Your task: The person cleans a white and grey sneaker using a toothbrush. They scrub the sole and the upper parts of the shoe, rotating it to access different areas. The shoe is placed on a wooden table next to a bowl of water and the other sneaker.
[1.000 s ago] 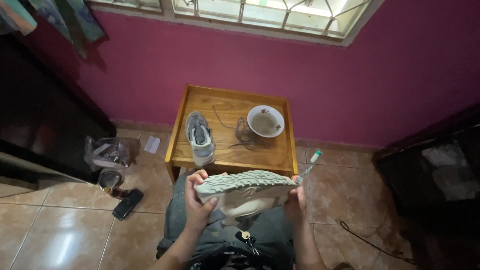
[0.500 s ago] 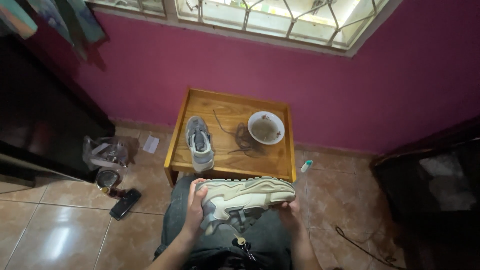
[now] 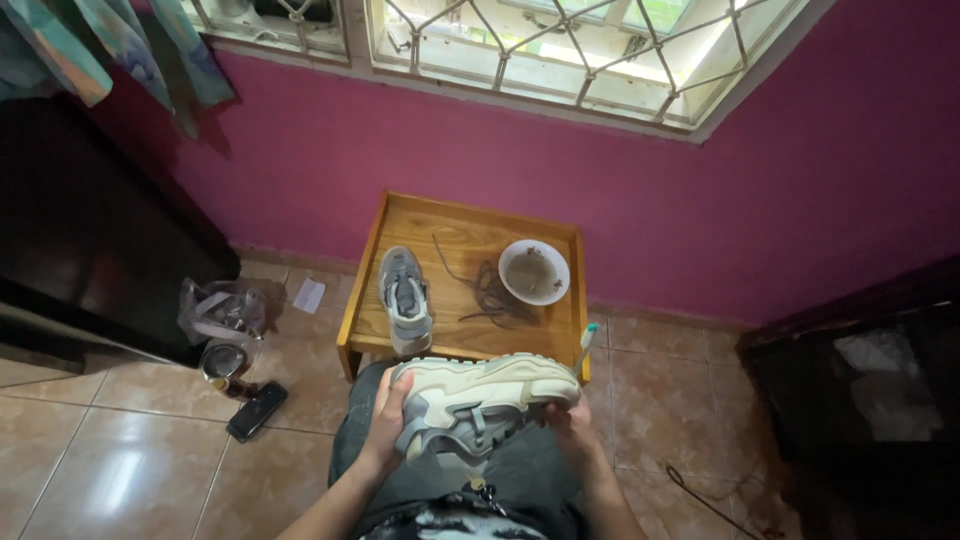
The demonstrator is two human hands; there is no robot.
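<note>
I observe my left hand (image 3: 385, 418) closed in a firm grip around one end of a pale grey sneaker (image 3: 480, 405), fingers wrapped over the side and thumb towards the sole edge. My right hand (image 3: 570, 420) is at the opposite end, mostly hidden beneath the shoe; its fingers curl up against the underside, so I record it as holding the sneaker as well. A toothbrush (image 3: 585, 343) with a white handle and green tip stands up just beside the right hand; whether that hand also pinches it I cannot tell. The sneaker is held over my lap, lying on its side with the thick cream sole turned up and away from me and the grey upper facing my body; it has no lace that I can see. It sits just in front of the near edge of the wooden desk (image 3: 560, 330). On the desk I note a second grey sneaker (image 3: 405, 297) upright at the left, a dark tangle of laces (image 3: 487, 295) in the middle, and a white bowl (image 3: 533, 271) holding murky liquid at the right, close beside the laces. On the tiled floor to the left lie a dark phone (image 3: 256, 410) and a clear plastic bag (image 3: 220, 310), well apart from the hands.
</note>
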